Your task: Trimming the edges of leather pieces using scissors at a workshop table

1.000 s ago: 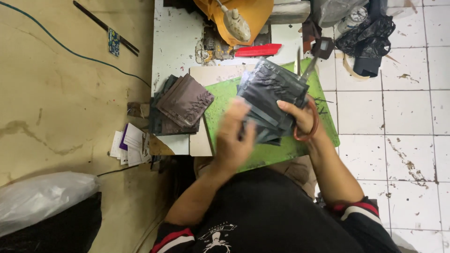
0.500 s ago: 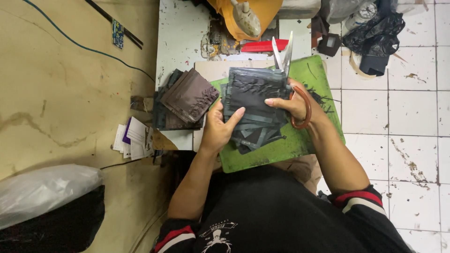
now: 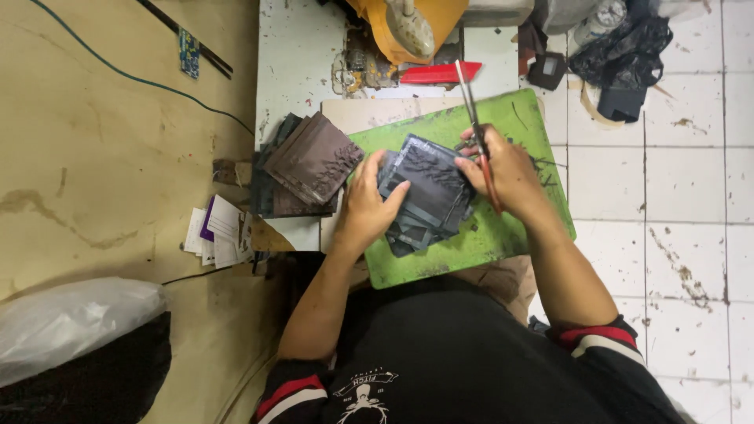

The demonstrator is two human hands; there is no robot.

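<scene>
A stack of dark grey leather pieces (image 3: pixel 428 192) lies on a green cutting mat (image 3: pixel 510 228). My left hand (image 3: pixel 369 200) grips the stack at its left edge, thumb on top. My right hand (image 3: pixel 506 169) holds a pair of scissors (image 3: pixel 475 118) with red-orange handles, blades pointing away from me, and its fingers touch the stack's right edge. A second pile of brown leather pieces (image 3: pixel 310 161) sits to the left of the mat on the white table (image 3: pixel 294 71).
A red flat tool (image 3: pixel 436 74) and an orange machine part (image 3: pixel 408 23) stand at the table's back. Black bags (image 3: pixel 620 47) lie on the tiled floor at right. Paper cards (image 3: pixel 216 232), a cable (image 3: pixel 118 71) and a plastic-covered bundle (image 3: pixel 71 322) are at left.
The stack has come down from being held up and tilted to lying low on the mat. The scissors swung upright beside it.
</scene>
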